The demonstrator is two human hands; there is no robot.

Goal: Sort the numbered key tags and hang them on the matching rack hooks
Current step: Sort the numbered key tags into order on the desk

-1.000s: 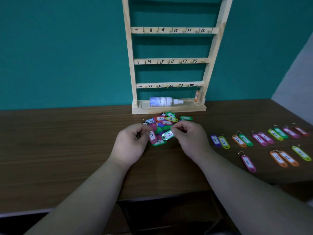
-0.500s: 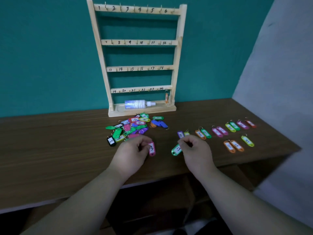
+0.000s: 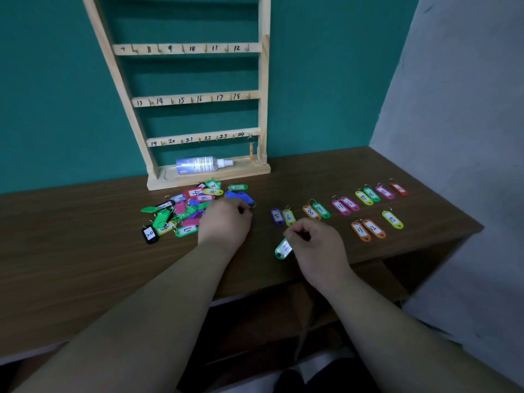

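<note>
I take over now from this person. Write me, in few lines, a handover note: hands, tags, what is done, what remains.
Left hand: curled at the edge of the pile, seemingly on a pink tag, mostly hidden.
Right hand: pinches a green tag by one end.
Pile: unsorted, before the rack.
Done: rows of tags laid out on the right; one orange tag hangs by 24.
To do: sort the pile, hang everything; the rest of the rack in view looks bare.
</note>
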